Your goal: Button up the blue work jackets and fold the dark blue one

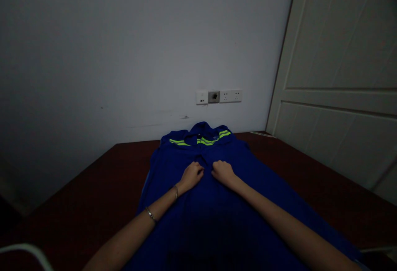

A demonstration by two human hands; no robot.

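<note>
A blue garment [217,209] with neon yellow-green stripes [201,141] near its collar lies flat on a dark red table [93,196], collar end toward the wall. My left hand [192,174] and my right hand [222,172] rest side by side on the garment's chest, just below the collar. Both have their fingers curled and pinched into the blue cloth along its middle line. My left forearm wears two thin bracelets [151,215].
A pale wall stands behind the table, with a row of sockets and a switch [218,96] above the collar. A white panelled door [338,97] stands to the right. A white curved edge [27,250] shows at the bottom left.
</note>
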